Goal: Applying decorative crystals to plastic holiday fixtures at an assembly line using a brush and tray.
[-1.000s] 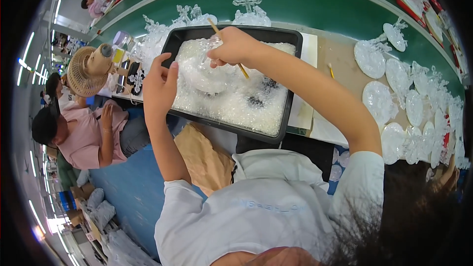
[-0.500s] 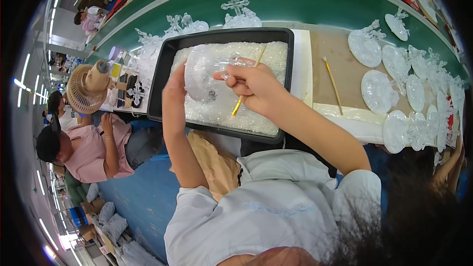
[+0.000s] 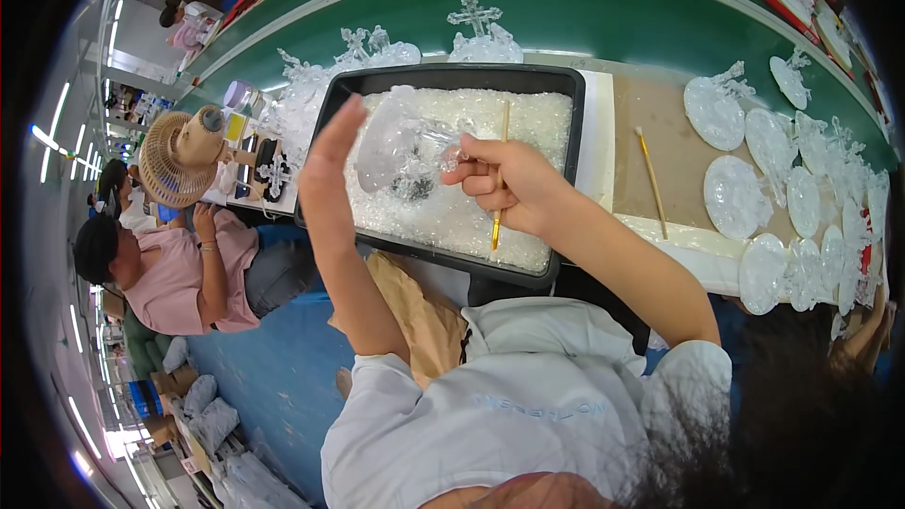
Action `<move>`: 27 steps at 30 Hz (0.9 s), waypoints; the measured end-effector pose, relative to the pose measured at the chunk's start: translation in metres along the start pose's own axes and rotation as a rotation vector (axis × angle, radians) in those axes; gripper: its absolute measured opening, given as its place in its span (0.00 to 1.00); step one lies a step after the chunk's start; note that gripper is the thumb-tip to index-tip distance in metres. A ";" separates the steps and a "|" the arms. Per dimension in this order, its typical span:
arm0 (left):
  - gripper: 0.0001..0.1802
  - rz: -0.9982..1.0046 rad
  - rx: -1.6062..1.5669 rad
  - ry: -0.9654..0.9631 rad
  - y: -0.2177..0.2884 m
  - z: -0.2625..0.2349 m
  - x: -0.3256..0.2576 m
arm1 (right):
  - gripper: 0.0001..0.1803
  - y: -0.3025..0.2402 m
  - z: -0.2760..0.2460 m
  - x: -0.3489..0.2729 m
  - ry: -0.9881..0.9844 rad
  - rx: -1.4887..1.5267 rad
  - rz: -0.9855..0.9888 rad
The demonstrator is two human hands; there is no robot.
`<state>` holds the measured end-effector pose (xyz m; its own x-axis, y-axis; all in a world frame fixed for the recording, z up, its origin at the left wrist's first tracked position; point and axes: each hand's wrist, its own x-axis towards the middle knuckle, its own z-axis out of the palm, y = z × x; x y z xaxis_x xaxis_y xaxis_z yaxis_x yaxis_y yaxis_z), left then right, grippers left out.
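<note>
My right hand (image 3: 509,184) is closed round the narrow part of a clear ornament with a round, disc-like base (image 3: 385,143). A thin paintbrush (image 3: 496,234) with a yellow-gold end is tucked in the same hand and stands nearly upright in the picture. Left of the base, my left hand (image 3: 328,155) is raised with its fingers stretched out, apart from the ornament and holding nothing. Both hands are over a black tray (image 3: 452,73) filled with small clear, glittering granules (image 3: 537,132). The fingers of my right hand partly hide the ornament.
Several clear ornaments with round bases (image 3: 735,196) stand at the right, others (image 3: 391,53) behind the tray. Another brush (image 3: 650,179) lies on brown board. A beige fan (image 3: 170,165) stands at left, near a seated person in pink (image 3: 193,273). A green panel (image 3: 566,24) runs along the back.
My left hand has let go of the ornament's base and moved away to the left, fingers straightened. The brush in my right hand has turned more upright. The whole view has shifted slightly.
</note>
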<state>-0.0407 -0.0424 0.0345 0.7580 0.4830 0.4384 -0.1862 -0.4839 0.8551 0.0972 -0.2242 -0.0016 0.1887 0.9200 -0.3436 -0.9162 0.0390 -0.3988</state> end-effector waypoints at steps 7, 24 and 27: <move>0.38 0.001 -0.347 -0.097 0.006 -0.020 0.019 | 0.12 0.013 -0.017 0.003 -0.070 0.136 0.077; 0.43 -0.103 -0.282 -0.304 -0.029 -0.036 -0.018 | 0.15 0.009 0.003 -0.011 -0.039 0.142 0.127; 0.49 -0.008 -0.554 -0.071 -0.035 -0.027 -0.005 | 0.16 0.005 -0.009 -0.007 -0.096 0.116 0.161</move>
<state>-0.0545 -0.0080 0.0100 0.7974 0.4254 0.4280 -0.4665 -0.0152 0.8844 0.0946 -0.2339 -0.0091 0.0073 0.9505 -0.3107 -0.9674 -0.0720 -0.2429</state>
